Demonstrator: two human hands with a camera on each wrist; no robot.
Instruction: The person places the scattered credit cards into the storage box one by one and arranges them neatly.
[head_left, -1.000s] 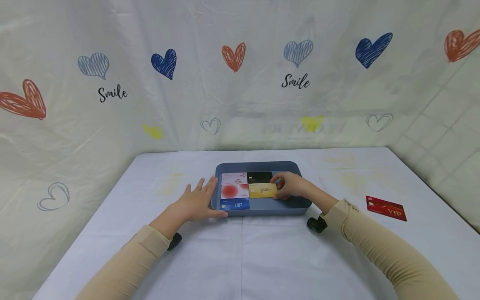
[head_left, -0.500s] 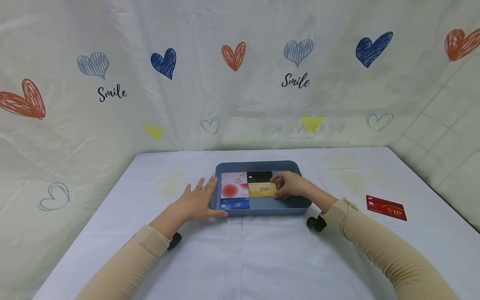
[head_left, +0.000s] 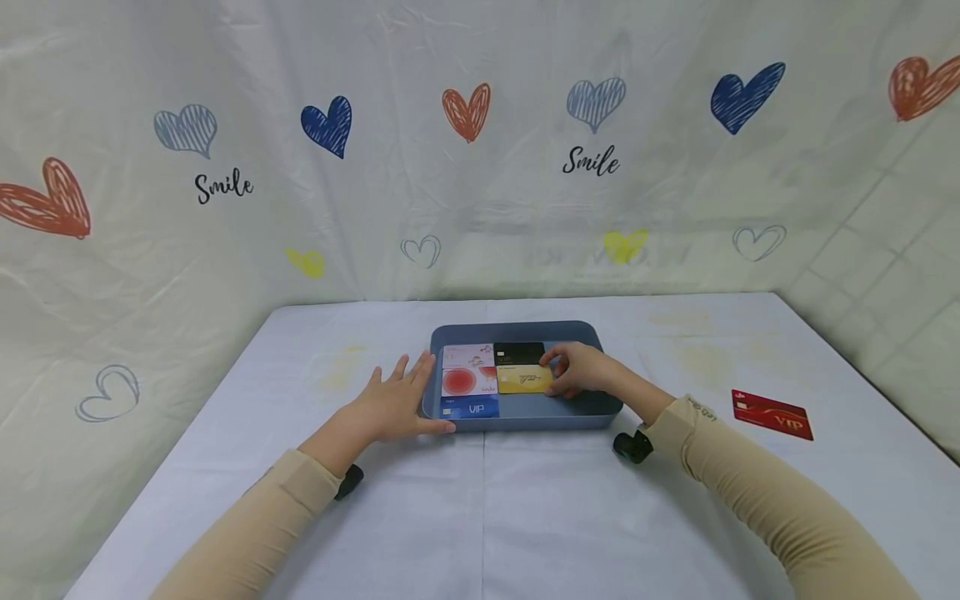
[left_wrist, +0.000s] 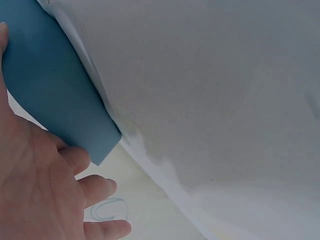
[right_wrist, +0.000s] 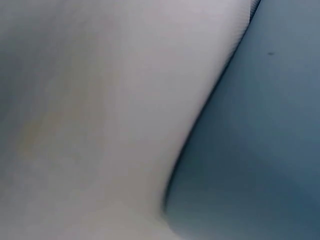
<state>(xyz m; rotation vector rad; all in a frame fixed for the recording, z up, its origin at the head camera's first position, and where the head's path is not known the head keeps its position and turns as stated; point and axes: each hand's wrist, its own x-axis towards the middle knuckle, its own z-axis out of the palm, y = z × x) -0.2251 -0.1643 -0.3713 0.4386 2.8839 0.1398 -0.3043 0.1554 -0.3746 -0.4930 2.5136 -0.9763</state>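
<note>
A shallow blue-grey tray (head_left: 525,409) lies on the table with several cards flat inside. Spread, mostly straight fingers of my left hand (head_left: 393,407) rest against its left end, the thumb at the front corner. In the left wrist view that hand touches the tray's outer wall (left_wrist: 55,80). Reaching over the right side, my right hand (head_left: 588,369) pinches the right edge of a gold card (head_left: 522,379) with bent fingers. Just behind it lies a black VIP card (head_left: 517,354). A pink card (head_left: 467,357), a red-circle card (head_left: 460,382) and a blue VIP card (head_left: 470,407) line the left.
On the table to the right of the tray lies a red VIP card (head_left: 772,414), set at a slant. A white cloth (head_left: 420,533) covers the table. Behind it hangs a pale curtain (head_left: 525,192) printed with hearts. The right wrist view shows only the tray's wall (right_wrist: 250,140) and white cloth.
</note>
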